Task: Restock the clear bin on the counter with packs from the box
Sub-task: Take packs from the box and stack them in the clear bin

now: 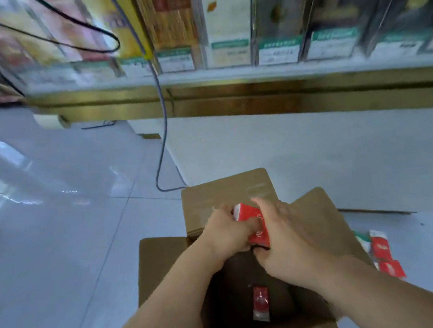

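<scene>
1. A brown cardboard box (164,261) stands open on the pale glossy tiled floor (58,232), with its flaps folded outward
2. Above the box's opening both hands hold a red bundle of packs with a white end (249,212). Blur hides how many packs are in it
3. The left hand (227,231) grasps the bundle from the left, with its thumb laid across the red face. The right hand (288,239) clasps it from the right, fingers over the top and thumb under the lower edge
4. On the dark bottom of the box lies a single red pack in clear wrap (261,301). The arms and shadow hide the rest of the inside
5. On the floor just right of the box lie loose red and white packs (382,253), partly behind the right flap
6. Beyond, a gold-trimmed shelf (256,94) carries blurred upright cartons between clear dividers, with green-and-white price labels (278,52) along the front
7. A grey cable (163,132) hangs down in front of the shelf and loops close to the floor just behind the box
</scene>
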